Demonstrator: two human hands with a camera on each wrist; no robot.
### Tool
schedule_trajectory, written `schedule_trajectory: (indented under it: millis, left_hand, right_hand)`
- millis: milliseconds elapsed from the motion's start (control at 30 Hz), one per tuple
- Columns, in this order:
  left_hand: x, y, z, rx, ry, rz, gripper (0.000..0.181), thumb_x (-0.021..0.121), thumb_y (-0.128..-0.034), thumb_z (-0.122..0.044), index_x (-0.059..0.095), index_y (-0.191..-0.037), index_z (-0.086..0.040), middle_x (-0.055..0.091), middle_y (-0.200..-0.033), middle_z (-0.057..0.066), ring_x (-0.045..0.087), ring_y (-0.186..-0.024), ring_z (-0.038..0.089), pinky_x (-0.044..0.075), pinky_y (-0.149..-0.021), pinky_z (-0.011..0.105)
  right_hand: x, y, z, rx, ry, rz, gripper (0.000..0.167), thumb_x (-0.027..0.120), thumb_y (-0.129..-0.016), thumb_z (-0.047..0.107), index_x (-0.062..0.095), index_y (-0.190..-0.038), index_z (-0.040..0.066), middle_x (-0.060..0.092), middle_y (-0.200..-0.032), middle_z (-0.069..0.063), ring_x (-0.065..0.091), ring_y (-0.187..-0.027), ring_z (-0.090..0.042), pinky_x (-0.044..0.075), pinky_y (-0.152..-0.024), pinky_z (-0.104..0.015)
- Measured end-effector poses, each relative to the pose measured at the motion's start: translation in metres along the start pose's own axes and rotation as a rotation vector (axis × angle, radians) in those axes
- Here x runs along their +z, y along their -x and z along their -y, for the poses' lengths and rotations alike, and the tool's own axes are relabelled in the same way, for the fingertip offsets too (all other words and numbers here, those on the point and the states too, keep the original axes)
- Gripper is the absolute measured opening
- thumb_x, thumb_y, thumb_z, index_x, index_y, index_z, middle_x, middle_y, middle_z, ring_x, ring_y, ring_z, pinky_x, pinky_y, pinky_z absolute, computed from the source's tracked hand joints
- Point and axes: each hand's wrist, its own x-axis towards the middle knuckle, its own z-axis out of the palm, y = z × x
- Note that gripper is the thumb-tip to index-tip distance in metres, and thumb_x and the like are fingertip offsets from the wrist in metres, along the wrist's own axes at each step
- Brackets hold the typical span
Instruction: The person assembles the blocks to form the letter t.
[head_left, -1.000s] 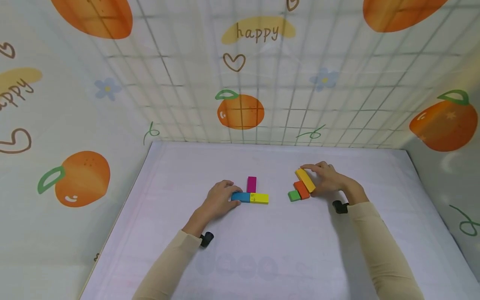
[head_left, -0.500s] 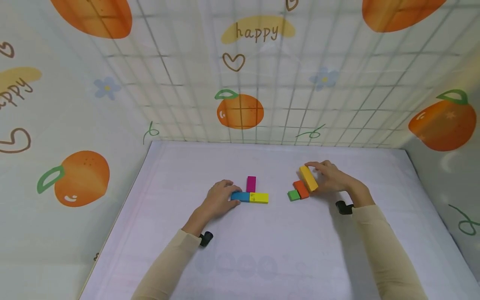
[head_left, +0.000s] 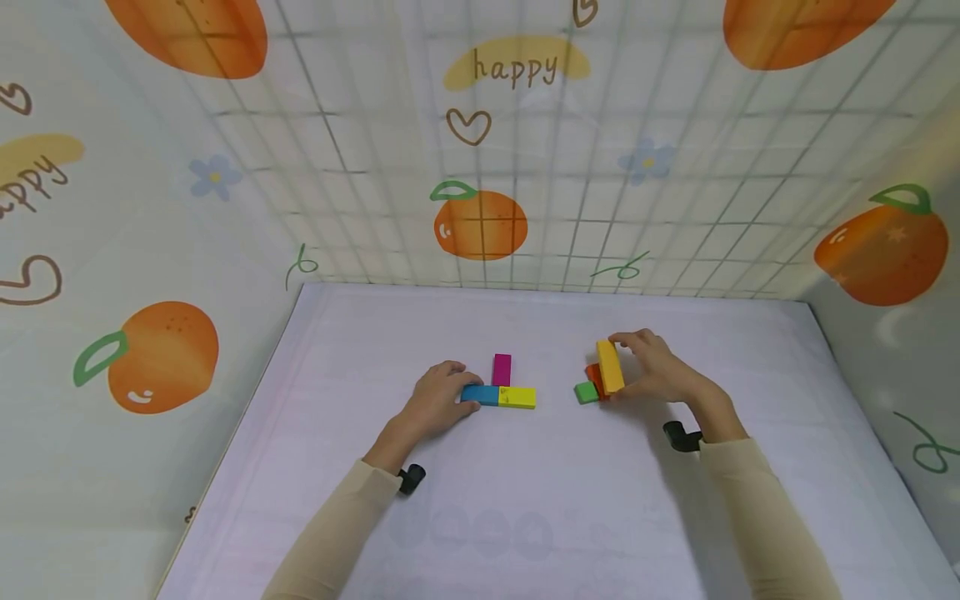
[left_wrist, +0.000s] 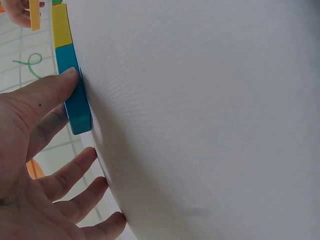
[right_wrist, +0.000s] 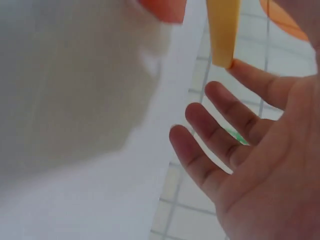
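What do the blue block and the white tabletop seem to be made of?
Blue block: probably painted wood or plastic, smooth with a slight sheen; no grain shows, so either fits. White tabletop: perhaps a matte cloth or vinyl covering; faint fine lines show on it, without settling which.

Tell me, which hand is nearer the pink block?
The left hand. It is just left of the pink block, pinching the blue block; the right hand is farther off to the right, holding the amber block.
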Motion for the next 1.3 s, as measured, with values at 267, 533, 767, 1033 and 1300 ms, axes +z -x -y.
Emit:
schedule_trajectory:
  millis: [267,533,767,1033,1300]
  left_hand:
    - [0.0,0.0,0.0,0.002,0.002,-0.004,0.037,0.074,-0.0913,-0.03,0.068,-0.127,-0.024,0.05,-0.143,0.011,0.041,-0.134,0.033,0.036,-0.108,0.056]
    - [-0.002,0.001,-0.002,-0.004,0.008,0.002,0.037,0.074,-0.0917,-0.03,0.068,-0.128,-0.024,0.049,-0.144,0.011,0.041,-0.135,0.033,0.035,-0.108,0.056]
    - [-0.002,0.001,-0.002,-0.002,0.01,0.0,0.036,0.074,-0.0915,-0.029,0.069,-0.126,-0.024,0.049,-0.143,0.012,0.04,-0.135,0.034,0.035,-0.108,0.057]
    - [-0.002,0.003,-0.002,-0.006,0.014,0.001,0.037,0.074,-0.0919,-0.03,0.068,-0.127,-0.024,0.049,-0.144,0.012,0.04,-0.135,0.034,0.034,-0.109,0.057]
    - [-0.002,0.002,-0.002,0.005,0.016,-0.005,0.037,0.074,-0.0918,-0.029,0.068,-0.127,-0.023,0.049,-0.143,0.012,0.04,-0.134,0.034,0.035,-0.108,0.057]
  right_hand:
    - [0.022,0.002,0.01,-0.054,0.031,-0.038,0.092,0.093,-0.068,0.031,0.045,-0.143,0.006,0.042,-0.138,-0.021,0.037,-0.124,-0.038,0.04,-0.1,-0.061]
    - [0.04,0.001,0.022,-0.062,0.106,-0.062,0.09,0.092,-0.068,0.035,0.047,-0.141,0.006,0.048,-0.134,-0.018,0.044,-0.116,-0.033,0.046,-0.094,-0.052]
    - [0.049,0.004,0.032,-0.097,0.109,-0.081,0.091,0.093,-0.066,0.039,0.049,-0.139,0.008,0.05,-0.13,-0.014,0.045,-0.112,-0.031,0.046,-0.091,-0.049]
    - [0.057,0.006,0.049,-0.143,0.135,-0.083,0.09,0.094,-0.065,0.041,0.051,-0.137,0.008,0.052,-0.13,-0.017,0.047,-0.113,-0.034,0.046,-0.093,-0.052]
    - [0.07,0.005,0.064,-0.163,0.209,-0.104,0.092,0.093,-0.063,0.047,0.053,-0.135,0.006,0.054,-0.128,-0.015,0.049,-0.112,-0.034,0.046,-0.093,-0.051]
